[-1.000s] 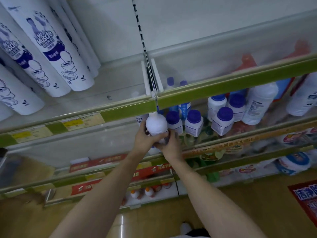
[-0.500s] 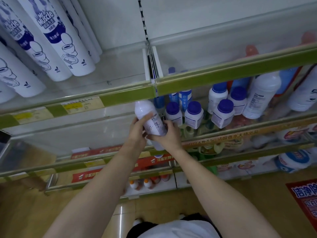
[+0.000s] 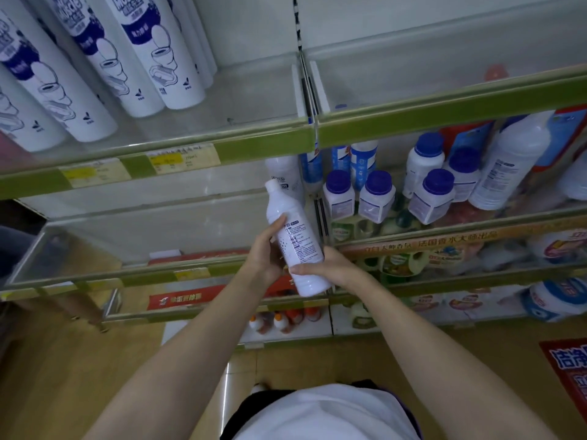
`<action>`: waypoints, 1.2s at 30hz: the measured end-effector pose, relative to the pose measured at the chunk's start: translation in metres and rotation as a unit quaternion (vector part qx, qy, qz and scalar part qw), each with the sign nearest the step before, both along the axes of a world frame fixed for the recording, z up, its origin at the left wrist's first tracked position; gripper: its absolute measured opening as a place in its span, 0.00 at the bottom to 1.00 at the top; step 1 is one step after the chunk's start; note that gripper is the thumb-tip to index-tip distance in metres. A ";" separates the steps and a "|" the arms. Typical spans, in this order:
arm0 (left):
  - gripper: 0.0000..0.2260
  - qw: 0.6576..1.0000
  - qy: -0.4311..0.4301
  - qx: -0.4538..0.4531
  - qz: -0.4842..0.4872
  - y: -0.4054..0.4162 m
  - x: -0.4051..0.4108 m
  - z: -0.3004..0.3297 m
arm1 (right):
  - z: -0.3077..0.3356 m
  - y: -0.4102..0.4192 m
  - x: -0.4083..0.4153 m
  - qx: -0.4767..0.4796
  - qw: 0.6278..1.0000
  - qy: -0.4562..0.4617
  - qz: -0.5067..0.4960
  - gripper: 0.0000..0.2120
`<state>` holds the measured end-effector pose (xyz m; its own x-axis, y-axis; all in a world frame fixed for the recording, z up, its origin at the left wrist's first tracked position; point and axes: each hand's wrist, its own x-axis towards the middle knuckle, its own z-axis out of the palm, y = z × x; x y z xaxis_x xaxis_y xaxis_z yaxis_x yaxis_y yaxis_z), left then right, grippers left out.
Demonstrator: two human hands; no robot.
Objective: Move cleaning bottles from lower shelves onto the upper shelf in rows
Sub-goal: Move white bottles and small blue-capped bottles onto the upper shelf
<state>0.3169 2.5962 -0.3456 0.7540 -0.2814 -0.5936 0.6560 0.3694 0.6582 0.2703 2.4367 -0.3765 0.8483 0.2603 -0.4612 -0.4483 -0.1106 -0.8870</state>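
I hold a white cleaning bottle [image 3: 295, 239] with small printed text in front of the lower shelves, its cap tilted up and to the left. My left hand [image 3: 265, 252] grips its middle from the left. My right hand [image 3: 327, 268] grips its lower part from the right. Another white bottle [image 3: 284, 176] stands just behind it on the lower shelf. The upper shelf [image 3: 222, 134], edged with a green price strip, carries a row of tall white toilet-cleaner bottles [image 3: 152, 49] at its left.
Right of the divider stand blue-capped jars [image 3: 376, 195] and larger white bottles [image 3: 505, 163] on the lower shelf. Further shelves below carry packets and small orange-capped bottles [image 3: 279, 322]. A red floor mat [image 3: 568, 373] lies at the right.
The white bottle came out from the lower shelf toward me and down, turning from cap-on to side-on. Both hands kept their grip on it. The camera tilted down slightly.
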 end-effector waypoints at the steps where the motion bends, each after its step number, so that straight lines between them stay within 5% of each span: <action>1: 0.38 1.000 0.005 -0.007 0.002 0.001 -0.001 -0.002 | -0.003 0.001 -0.002 0.003 1.000 0.002 -0.008 0.21; 11: 0.34 0.998 0.046 -0.008 0.033 -0.004 -0.007 -0.010 | -0.018 0.001 -0.012 0.000 0.999 0.017 -0.035 0.20; 20: 0.26 0.998 0.019 0.055 -0.023 -0.021 0.002 -0.010 | -0.026 -0.001 -0.017 0.082 0.992 0.071 -0.056 0.33; 25: 0.28 0.987 -0.010 0.145 -0.074 -0.028 0.011 -0.011 | -0.023 -0.004 -0.019 0.092 0.988 0.057 -0.108 0.31; 29: 0.29 0.979 -0.012 0.175 -0.103 -0.031 0.011 -0.014 | -0.025 -0.003 -0.025 0.079 0.988 0.054 -0.125 0.41; 32: 0.35 0.976 -0.006 0.182 -0.115 -0.027 0.011 -0.017 | -0.028 -0.006 -0.025 0.093 0.982 0.086 -0.142 0.47; 36: 0.27 0.984 -0.005 0.135 -0.111 -0.023 0.009 -0.015 | -0.027 -0.011 -0.028 0.132 0.978 0.116 -0.116 0.45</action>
